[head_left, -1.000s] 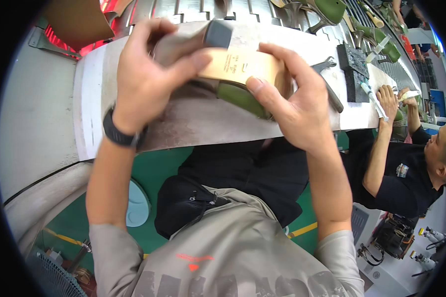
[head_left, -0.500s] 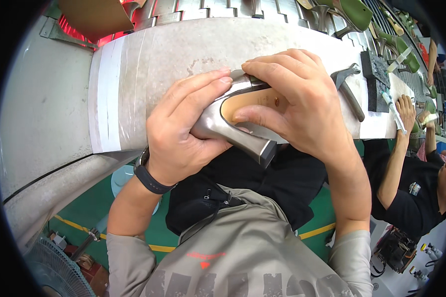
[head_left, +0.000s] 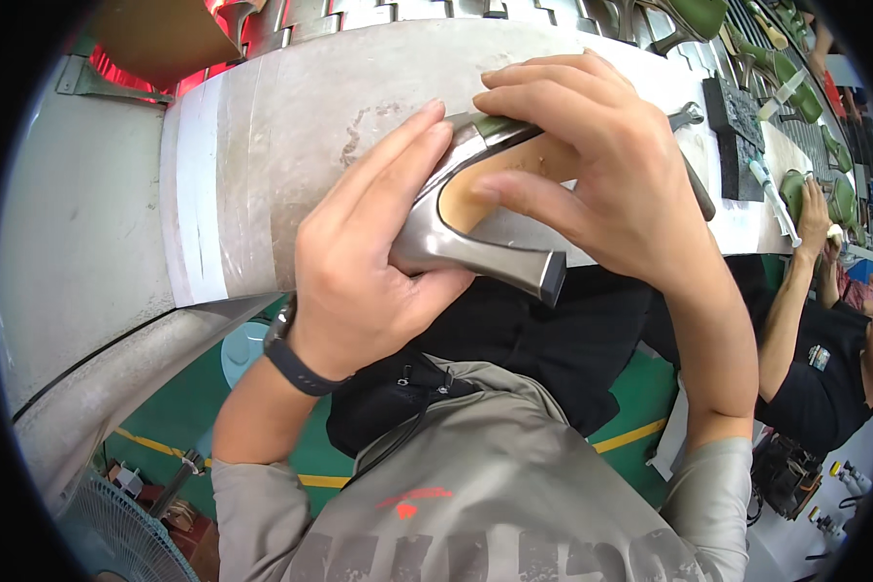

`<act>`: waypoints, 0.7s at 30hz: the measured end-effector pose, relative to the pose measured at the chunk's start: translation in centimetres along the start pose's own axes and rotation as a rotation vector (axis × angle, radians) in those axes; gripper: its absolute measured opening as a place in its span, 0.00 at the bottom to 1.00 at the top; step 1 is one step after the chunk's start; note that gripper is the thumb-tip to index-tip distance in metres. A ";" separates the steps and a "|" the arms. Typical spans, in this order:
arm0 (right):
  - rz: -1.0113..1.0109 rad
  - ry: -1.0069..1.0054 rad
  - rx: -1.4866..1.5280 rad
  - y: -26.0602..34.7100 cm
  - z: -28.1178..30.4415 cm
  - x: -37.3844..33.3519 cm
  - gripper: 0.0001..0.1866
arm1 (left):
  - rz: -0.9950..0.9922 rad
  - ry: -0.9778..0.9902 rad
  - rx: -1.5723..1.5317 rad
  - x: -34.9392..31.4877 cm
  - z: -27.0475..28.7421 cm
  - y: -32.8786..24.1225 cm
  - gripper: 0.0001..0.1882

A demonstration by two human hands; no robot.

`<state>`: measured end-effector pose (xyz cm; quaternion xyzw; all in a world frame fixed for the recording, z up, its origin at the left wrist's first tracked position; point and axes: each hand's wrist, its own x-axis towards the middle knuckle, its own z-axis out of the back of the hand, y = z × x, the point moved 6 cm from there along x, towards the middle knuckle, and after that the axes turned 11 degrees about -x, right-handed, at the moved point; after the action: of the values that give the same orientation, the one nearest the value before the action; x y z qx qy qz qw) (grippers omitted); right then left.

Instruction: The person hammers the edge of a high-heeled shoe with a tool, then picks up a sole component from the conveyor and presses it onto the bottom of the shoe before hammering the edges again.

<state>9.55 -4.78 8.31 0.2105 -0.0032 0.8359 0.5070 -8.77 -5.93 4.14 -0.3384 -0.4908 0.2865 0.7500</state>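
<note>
Between my two hands is a high-heeled shoe (head_left: 436, 238), lying on its side above the near edge of the worktable (head_left: 310, 126). It has a shiny dark-grey heel with a black tip and a tan sole. The heel points right and slightly down toward me. My left hand (head_left: 359, 252) wraps the back of the shoe, fingers along its far side and thumb under the heel. My right hand (head_left: 601, 155) grips the front part, thumb against the tan sole and fingers over the upper. The toe is hidden behind that hand.
A hammer-like tool (head_left: 696, 187), a black block (head_left: 735, 136) and a white tube (head_left: 774, 209) lie at the right. Green shoes (head_left: 786, 92) stand along a slatted conveyor. A co-worker (head_left: 824, 335) sits at right. Red light glows far left; a fan (head_left: 116, 529) stands low left.
The shoe has tilted so its heel points more to the right and sits higher. My right hand has shifted right and up. The co-worker's hand is now by a green shoe.
</note>
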 end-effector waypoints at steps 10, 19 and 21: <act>0.140 -0.067 0.061 -0.8 -0.6 -1.4 0.30 | 0.009 0.300 0.122 0.4 -1.2 -0.2 0.42; 0.144 -0.108 0.109 -1.0 -0.8 -1.7 0.27 | -0.015 0.336 0.168 0.4 -1.9 -0.1 0.40; 0.132 -0.101 0.101 -0.8 -0.6 -1.7 0.27 | -0.020 0.332 0.174 0.3 -2.1 0.0 0.39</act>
<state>10.68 -5.72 6.99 0.2770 -0.0002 0.8548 0.4388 -6.74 -6.22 3.69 -0.3100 -0.3369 0.2605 0.8500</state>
